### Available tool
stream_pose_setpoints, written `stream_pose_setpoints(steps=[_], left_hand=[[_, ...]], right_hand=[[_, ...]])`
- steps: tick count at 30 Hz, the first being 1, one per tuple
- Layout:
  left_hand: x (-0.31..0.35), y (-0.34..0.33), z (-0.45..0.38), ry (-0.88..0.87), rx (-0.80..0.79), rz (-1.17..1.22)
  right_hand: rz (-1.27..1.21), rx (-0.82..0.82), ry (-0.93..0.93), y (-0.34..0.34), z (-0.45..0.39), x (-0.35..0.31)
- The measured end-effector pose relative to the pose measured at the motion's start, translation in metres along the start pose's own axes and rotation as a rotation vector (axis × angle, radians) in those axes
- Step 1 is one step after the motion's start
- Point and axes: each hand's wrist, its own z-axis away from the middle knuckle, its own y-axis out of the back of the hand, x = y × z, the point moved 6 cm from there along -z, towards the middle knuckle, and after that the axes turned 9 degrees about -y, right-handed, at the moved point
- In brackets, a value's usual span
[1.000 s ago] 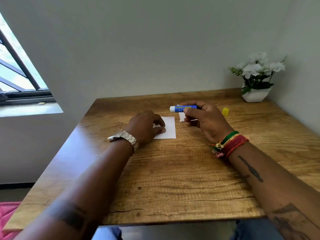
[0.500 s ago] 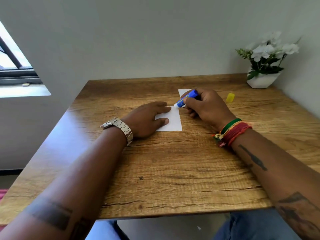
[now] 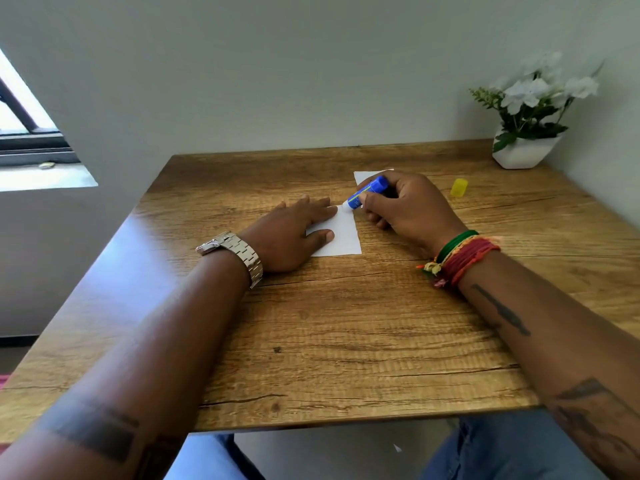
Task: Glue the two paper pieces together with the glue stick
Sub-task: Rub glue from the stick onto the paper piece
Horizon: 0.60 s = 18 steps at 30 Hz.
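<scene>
A white paper piece [image 3: 343,236] lies flat on the wooden table [image 3: 346,323]. My left hand [image 3: 294,230] presses flat on its left part, fingers spread. My right hand [image 3: 405,209] grips a blue glue stick [image 3: 367,193], tilted down to the left, with its white tip touching the paper's far right corner. A second white paper piece [image 3: 363,176] lies just behind my right hand, mostly hidden by it. The yellow glue cap [image 3: 459,187] lies on the table to the right.
A white pot with white flowers [image 3: 530,133] stands in the table's far right corner against the wall. A window sill [image 3: 41,174] is at the left, off the table. The table's near edge runs just above my knees.
My right hand tilted the glue stick from level to tip-down and brought it onto the paper's far corner. The left hand spread flatter on the paper. The view shifted slightly.
</scene>
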Motion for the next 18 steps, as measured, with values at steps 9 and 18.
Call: stream_pose_setpoints(steps=[9,18], left_hand=[[0.0,0.001,0.0,0.005,-0.009,0.0],[0.0,0.001,0.001,0.014,0.002,0.009]], right_hand=[[0.105,-0.01,0.004,-0.001,0.004,-0.007],[0.163,-0.047,0.035,0.004,0.017,-0.018]])
